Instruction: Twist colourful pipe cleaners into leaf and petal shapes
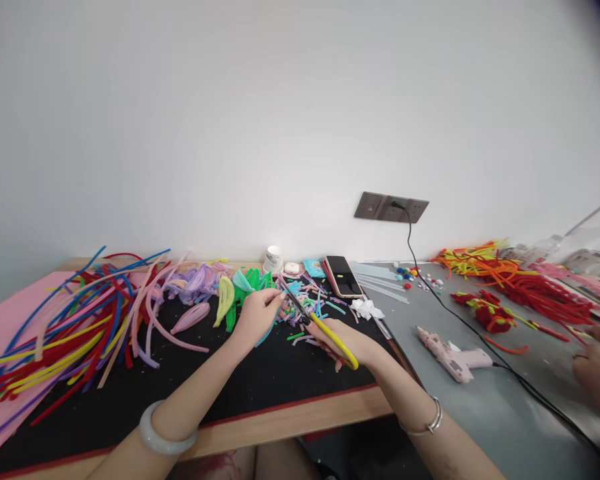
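My left hand (259, 315) pinches a light-blue pipe cleaner piece (293, 289) over the black mat (190, 380). My right hand (347, 333) is wrapped round yellow-handled scissors (351, 360), whose blades point up and left to the blue piece at my left fingertips. Whether the blades touch it cannot be made out. Short cut bits of pipe cleaner (325, 308) in several colours lie beneath and beyond my hands. Close to my left hand are bent green pipe cleaners (231, 313) and a yellow-green bundle (223, 301).
Long loose pipe cleaners (80, 340) cover the left side. A paper cup (273, 259) and a phone (343, 277) stand along the back. On the grey table at right lie a glue gun (455, 357), its cord, and red pipe cleaners (545, 293). Another person's hand (597, 367) is at far right.
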Demonstrator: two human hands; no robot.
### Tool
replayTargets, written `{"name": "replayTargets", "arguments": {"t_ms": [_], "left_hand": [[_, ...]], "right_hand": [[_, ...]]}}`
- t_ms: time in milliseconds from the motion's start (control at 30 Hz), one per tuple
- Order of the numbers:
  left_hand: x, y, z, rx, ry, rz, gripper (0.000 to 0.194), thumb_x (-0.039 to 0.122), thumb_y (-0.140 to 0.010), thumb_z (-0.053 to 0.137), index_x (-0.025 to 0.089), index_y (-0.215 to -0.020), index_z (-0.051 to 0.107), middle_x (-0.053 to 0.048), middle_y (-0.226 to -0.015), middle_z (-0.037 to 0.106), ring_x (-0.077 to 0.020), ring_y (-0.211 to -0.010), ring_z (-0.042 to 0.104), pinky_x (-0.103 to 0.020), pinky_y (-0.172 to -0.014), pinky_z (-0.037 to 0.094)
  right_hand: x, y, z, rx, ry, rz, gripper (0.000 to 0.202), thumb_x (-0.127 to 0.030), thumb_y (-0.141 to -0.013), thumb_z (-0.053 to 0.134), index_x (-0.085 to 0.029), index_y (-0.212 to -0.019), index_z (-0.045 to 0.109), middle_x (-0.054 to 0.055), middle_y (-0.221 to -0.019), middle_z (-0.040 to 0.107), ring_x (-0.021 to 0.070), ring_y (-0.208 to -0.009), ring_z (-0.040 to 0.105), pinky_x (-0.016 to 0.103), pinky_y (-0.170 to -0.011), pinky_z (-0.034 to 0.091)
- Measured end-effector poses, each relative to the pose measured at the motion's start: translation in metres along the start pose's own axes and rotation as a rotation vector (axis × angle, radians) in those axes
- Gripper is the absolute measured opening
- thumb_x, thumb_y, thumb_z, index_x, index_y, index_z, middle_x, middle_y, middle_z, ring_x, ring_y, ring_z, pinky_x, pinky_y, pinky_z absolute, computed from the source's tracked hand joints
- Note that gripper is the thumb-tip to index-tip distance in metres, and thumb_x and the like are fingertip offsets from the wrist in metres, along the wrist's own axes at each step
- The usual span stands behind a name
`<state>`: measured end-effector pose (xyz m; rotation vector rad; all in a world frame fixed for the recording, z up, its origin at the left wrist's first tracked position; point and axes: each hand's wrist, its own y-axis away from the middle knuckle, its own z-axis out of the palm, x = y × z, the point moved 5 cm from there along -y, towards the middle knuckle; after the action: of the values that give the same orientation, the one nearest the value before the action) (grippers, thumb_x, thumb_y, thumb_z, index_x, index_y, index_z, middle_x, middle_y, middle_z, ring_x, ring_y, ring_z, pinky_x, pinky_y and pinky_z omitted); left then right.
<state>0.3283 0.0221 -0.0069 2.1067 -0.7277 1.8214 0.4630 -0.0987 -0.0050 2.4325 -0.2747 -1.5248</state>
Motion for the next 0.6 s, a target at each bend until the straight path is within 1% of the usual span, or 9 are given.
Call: {"name": "replayTargets", "arguments": {"t_ms": [100, 200, 300, 367, 467, 600], "left_hand": [[0.006, 0.003, 0.003, -0.016, -0.052, 0.043, 0.025, 0.038, -0.078, 0.053, 0.018, -0.068, 0.064, -0.003, -0.064, 0.066, -0.0191, -0.058, 0.062, -0.028, -0.059, 0.047], [0.008, 0.003, 0.004, -0.04, -0.112, 0.068, 0.028, 0.037, -0.08, 0.05, 0.017, -0.064, 0.063, -0.003, -0.062, 0.066, -0.0188, -0.057, 0.062, -0.028, -0.059, 0.046], [0.009, -0.002, 0.004, -0.089, -0.173, 0.072, 0.03, 0.036, -0.079, 0.049, 0.018, -0.058, 0.061, -0.002, -0.056, 0.065, -0.0185, -0.054, 0.061, -0.027, -0.058, 0.045], [0.01, -0.009, 0.005, -0.147, -0.214, 0.056, 0.031, 0.034, -0.078, 0.048, 0.019, -0.054, 0.06, -0.002, -0.052, 0.064, -0.0187, -0.052, 0.06, -0.027, -0.057, 0.044], [0.013, -0.021, 0.008, -0.268, -0.275, -0.002, 0.031, 0.029, -0.074, 0.048, 0.019, -0.047, 0.058, -0.004, -0.049, 0.063, -0.0195, -0.049, 0.06, -0.028, -0.055, 0.045], [0.018, -0.038, 0.013, -0.43, -0.429, 0.007, 0.026, 0.021, -0.067, 0.047, 0.019, -0.044, 0.059, -0.005, -0.05, 0.064, -0.0191, -0.054, 0.061, -0.026, -0.057, 0.045]], "right_hand": [[-0.001, -0.001, 0.001, 0.026, 0.038, 0.086, 0.049, -0.066, -0.078, 0.052, -0.02, -0.063, 0.045, -0.004, -0.045, 0.041, 0.0109, -0.034, 0.043, 0.025, -0.031, 0.04], [0.002, -0.003, 0.002, 0.05, 0.018, 0.084, 0.052, -0.067, -0.079, 0.05, -0.02, -0.058, 0.043, -0.004, -0.04, 0.039, 0.0106, -0.03, 0.041, 0.024, -0.029, 0.038], [0.011, -0.006, 0.004, 0.073, -0.032, 0.096, 0.052, -0.067, -0.078, 0.051, -0.021, -0.056, 0.043, -0.003, -0.037, 0.04, 0.0113, -0.028, 0.041, 0.024, -0.027, 0.034], [0.016, -0.008, 0.007, 0.089, -0.067, 0.128, 0.052, -0.068, -0.078, 0.05, -0.022, -0.056, 0.042, -0.002, -0.036, 0.04, 0.0121, -0.026, 0.04, 0.026, -0.027, 0.034], [0.019, -0.01, 0.013, 0.096, -0.129, 0.153, 0.052, -0.07, -0.079, 0.046, -0.022, -0.059, 0.042, -0.003, -0.036, 0.038, 0.012, -0.026, 0.039, 0.026, -0.026, 0.035], [0.018, -0.013, 0.019, 0.082, -0.164, 0.195, 0.055, -0.072, -0.084, 0.031, -0.022, -0.062, 0.038, -0.004, -0.036, 0.034, 0.011, -0.027, 0.035, 0.024, -0.026, 0.033]]}}
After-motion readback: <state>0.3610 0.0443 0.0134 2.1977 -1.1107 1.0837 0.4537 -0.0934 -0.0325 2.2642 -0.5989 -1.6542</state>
